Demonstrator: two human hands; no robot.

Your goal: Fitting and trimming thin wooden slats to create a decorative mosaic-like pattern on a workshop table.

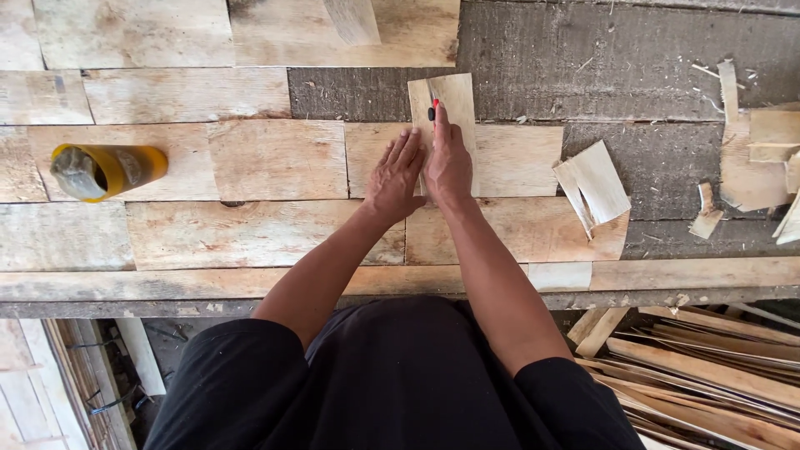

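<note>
A narrow pale veneer piece (454, 96) lies upright on the patchwork veneer sheet (275, 158). My right hand (448, 162) rests on it and grips a small red and black knife (433, 109) whose tip touches the piece's left part. My left hand (394, 177) lies flat beside it, fingers spread, pressing down on the sheet and the piece's left edge.
A yellow roll of tape (104, 171) lies on its side at the left. Loose veneer scraps (593, 185) sit to the right, with more offcuts (762, 150) at the far right. Dark underlay (617, 62) shows at the back right. Wood strips (708, 367) are piled below the bench edge.
</note>
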